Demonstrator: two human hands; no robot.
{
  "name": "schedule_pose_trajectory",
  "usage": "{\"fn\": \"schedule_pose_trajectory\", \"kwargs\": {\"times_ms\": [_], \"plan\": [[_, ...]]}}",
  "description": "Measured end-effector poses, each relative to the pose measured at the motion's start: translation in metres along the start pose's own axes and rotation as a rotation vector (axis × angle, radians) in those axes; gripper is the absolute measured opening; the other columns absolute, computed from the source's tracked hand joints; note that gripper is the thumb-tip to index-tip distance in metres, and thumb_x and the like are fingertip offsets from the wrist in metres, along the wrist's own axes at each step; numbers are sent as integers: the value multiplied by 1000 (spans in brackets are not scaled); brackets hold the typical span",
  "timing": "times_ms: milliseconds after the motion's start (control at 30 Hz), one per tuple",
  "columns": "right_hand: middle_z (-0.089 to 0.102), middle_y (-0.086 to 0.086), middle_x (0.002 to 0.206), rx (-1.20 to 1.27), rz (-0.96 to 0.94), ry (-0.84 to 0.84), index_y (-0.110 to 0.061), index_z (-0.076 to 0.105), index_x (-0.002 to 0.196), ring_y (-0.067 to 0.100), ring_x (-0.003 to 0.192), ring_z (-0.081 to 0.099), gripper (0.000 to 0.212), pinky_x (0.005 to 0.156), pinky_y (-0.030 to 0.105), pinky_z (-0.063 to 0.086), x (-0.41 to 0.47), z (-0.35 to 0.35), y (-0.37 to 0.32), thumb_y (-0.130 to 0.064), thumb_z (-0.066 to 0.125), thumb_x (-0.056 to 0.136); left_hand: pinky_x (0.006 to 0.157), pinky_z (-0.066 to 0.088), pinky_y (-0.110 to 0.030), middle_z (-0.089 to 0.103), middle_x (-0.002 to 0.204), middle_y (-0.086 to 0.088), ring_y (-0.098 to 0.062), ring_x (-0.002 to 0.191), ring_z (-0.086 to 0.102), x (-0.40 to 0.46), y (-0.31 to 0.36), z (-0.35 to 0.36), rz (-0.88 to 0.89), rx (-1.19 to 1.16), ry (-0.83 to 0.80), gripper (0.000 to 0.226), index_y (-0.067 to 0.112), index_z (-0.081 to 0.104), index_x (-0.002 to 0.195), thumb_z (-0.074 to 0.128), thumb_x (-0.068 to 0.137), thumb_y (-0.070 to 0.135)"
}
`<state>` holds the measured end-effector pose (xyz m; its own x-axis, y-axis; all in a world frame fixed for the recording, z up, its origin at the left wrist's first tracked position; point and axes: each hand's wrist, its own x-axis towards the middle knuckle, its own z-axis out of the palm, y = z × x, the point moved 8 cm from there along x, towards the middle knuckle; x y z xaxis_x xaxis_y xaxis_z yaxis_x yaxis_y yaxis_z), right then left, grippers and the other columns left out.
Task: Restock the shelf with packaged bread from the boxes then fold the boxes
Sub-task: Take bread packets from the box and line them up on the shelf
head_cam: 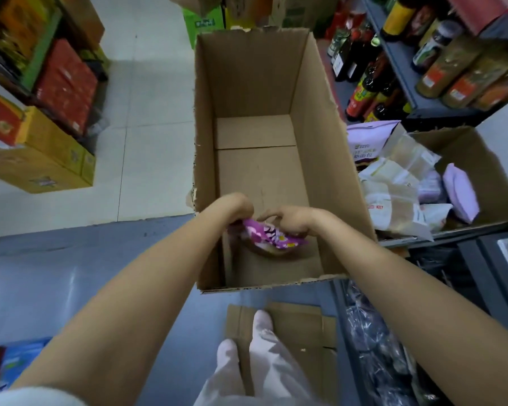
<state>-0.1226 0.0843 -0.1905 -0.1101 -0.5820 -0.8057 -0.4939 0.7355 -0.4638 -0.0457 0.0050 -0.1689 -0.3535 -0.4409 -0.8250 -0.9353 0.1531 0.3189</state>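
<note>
A tall open cardboard box (247, 83) stands on the floor in front of me. Both my arms reach down into its near end. My left hand (235, 208) and my right hand (291, 219) grip a purple-and-white bread packet (272, 237) from either side, just above the box's bottom. Nothing else lies in the box that I can see. To the right, a shelf (440, 234) carries an open carton (487, 177) with several white and lilac bread packets (393, 183).
A flattened cardboard box (302, 326) lies on the floor under my feet. Bottles (370, 83) fill the upper right shelves. Stacked yellow and red cartons (50, 148) stand at the left. Dark plastic-wrapped goods (376, 347) sit on the low shelf at right.
</note>
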Motion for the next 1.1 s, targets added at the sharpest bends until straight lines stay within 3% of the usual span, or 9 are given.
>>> {"fn": "schedule_pose_trajectory", "kwargs": {"times_ms": [67, 267, 400, 567, 633, 667, 700, 833, 1100], "plan": [[58, 12, 127, 318, -51, 83, -16, 49, 134, 27, 99, 62, 46, 68, 30, 52, -12, -19, -4, 4, 35, 96, 36, 43, -18, 56, 75, -14, -16, 47, 62, -2, 2, -17, -28, -281, 20, 23, 0, 50, 81, 34, 98, 1], [73, 8, 101, 1091, -306, 116, -6, 61, 116, 17, 96, 69, 58, 91, 35, 52, -66, -51, -15, -53, 55, 83, 33, 44, -15, 50, 75, -11, -15, 66, 49, -27, 13, -49, -10, -1005, -104, 33, 1, 47, 73, 24, 98, 2], [71, 1, 108, 1016, -521, 230, -11, 58, 115, 11, 102, 67, 58, 86, 26, 54, -120, -62, -30, -40, 73, 67, 35, 49, -21, 50, 78, -13, -14, 66, 51, -54, 30, -63, 55, -1250, -253, 30, -2, 49, 79, 26, 99, -3], [71, 3, 99, 829, -483, 980, -14, 67, 102, 5, 85, 67, 20, 75, 25, 49, -195, -92, -6, -22, 70, 84, 47, 49, -23, 51, 56, -1, -10, 44, 49, -117, 90, -66, 438, -862, -190, 30, 3, 55, 72, 47, 95, 22], [70, 10, 107, 964, -479, 1123, -5, 63, 112, 19, 95, 67, 35, 78, 30, 51, -233, -92, 14, -29, 67, 87, 78, 50, -43, 61, 76, -6, -22, 67, 55, -159, 123, -65, 698, -577, -19, 61, -1, 63, 97, 50, 85, 57], [69, 16, 109, 1006, -478, 1196, 0, 61, 113, 25, 96, 67, 43, 78, 31, 53, -253, -91, 25, -34, 66, 87, 85, 45, -46, 59, 122, -21, -25, 83, 57, -183, 138, -57, 809, -446, 19, 77, 2, 61, 109, 50, 76, 72], [69, 20, 107, 1035, -464, 1266, 3, 60, 114, 28, 93, 67, 50, 72, 29, 53, -275, -87, 37, -38, 66, 86, 83, 41, -41, 35, 108, 12, -21, 94, 53, -206, 151, -45, 906, -334, 29, 79, 11, 56, 115, 52, 71, 77], [67, 24, 109, 1228, -431, 1521, 1, 57, 118, 26, 87, 64, 64, 74, 39, 50, -378, -56, 89, -51, 65, 81, 72, 42, -24, 47, 118, 9, -11, 100, 52, -275, 197, 31, 1161, 21, -25, 79, 22, 28, 136, 74, 76, 44], [66, 7, 120, 1149, -316, 1794, -15, 54, 122, 24, 107, 64, 37, 92, 41, 53, -567, 48, 186, -18, 66, 87, 57, 45, -7, 66, 82, 8, -2, 69, 63, -422, 268, 201, 1520, -63, -308, 19, 16, 63, 92, 73, 81, 27]]}}
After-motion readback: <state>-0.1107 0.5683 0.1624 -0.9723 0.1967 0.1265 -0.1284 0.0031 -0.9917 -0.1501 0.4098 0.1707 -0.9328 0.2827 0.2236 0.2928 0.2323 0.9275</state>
